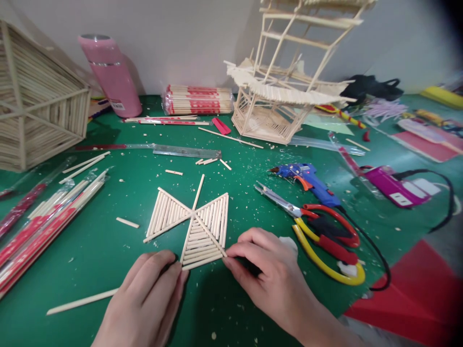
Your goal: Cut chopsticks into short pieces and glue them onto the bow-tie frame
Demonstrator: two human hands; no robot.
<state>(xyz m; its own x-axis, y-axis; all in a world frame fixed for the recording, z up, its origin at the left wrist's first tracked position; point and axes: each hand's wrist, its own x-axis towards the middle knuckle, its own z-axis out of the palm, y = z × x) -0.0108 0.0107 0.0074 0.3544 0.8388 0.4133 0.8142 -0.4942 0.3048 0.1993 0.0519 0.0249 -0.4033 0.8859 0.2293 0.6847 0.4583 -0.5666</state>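
A flat panel of glued wooden sticks [202, 243] lies on the green tabletop, its crossed spokes framing three triangles filled with short sticks. One spoke juts from the centre toward the back with bare table on either side. My left hand [144, 294] grips the panel's near left corner, fingers pressed together. At the near right corner, my right hand [269, 272] pinches the stick end between thumb and forefinger. A loose stick [83, 302] runs partly beneath my left hand. Scissors [289, 205] with red and yellow handles lie beyond my right hand.
A blue glue gun [307, 180] lies right, its cord trailing past the scissors. Packaged chopsticks [54, 226] lie left; a chopstick bundle [198, 100] and pink bottle [114, 77] stand behind. A stick-built tower [267, 120] and hexagonal stick panel [43, 103] rise at the back.
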